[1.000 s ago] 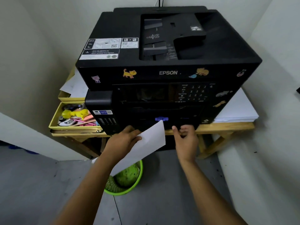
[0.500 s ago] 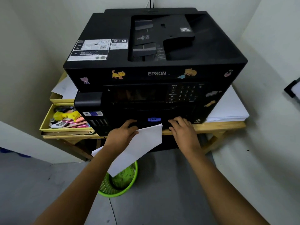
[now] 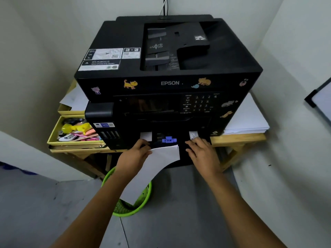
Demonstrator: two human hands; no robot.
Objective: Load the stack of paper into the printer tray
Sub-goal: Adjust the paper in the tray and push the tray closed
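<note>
A black Epson printer stands on a wooden table. Its paper tray sticks out a little at the bottom front, showing a blue paper guide and a bit of white inside. My left hand holds a thin stack of white paper that hangs down and to the left, with its fingertips at the tray's left front. My right hand rests on the tray's right front with its fingers spread over it.
A thick pile of white paper lies on the wooden table to the printer's right. A yellow box of stationery sits on the left. A green basket stands on the floor under my left arm. Walls close in on both sides.
The tray has slid out from the printer front, baring the blue guide. Both hands stayed at the tray's front, and the view moved closer.
</note>
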